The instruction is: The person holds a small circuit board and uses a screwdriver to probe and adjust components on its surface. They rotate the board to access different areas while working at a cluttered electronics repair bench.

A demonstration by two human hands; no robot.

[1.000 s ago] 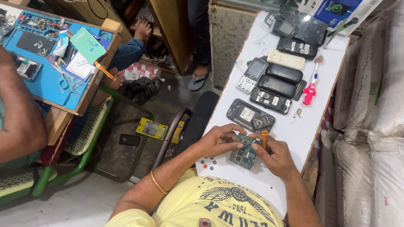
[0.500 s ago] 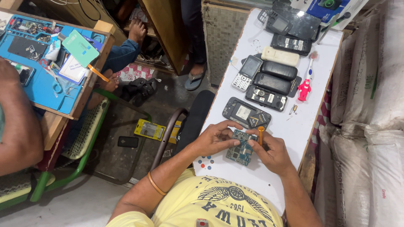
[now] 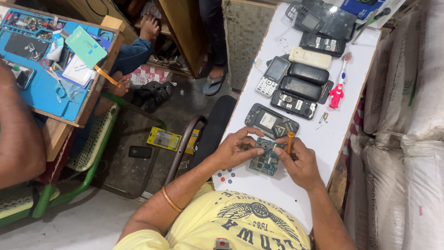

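My left hand point(image 3: 238, 149) holds a small blue-green phone circuit board point(image 3: 264, 159) at its left edge, just above the white table point(image 3: 296, 192). My right hand point(image 3: 299, 162) grips an orange-handled screwdriver point(image 3: 290, 141) and also touches the board's right side. Just beyond the board lies an opened grey phone back shell point(image 3: 270, 121). The screwdriver's tip is hidden behind my fingers.
Several keypad phones and parts point(image 3: 296, 83) lie farther up the table, with a red-and-white toothbrush point(image 3: 338, 88) to the right. White sacks point(image 3: 407, 129) line the right side. To the left, another person's arm point(image 3: 18, 139) is by a blue work mat point(image 3: 41, 69).
The view has shifted slightly. Both hands keep the board and screwdriver in the same spot, with only small finger movements.
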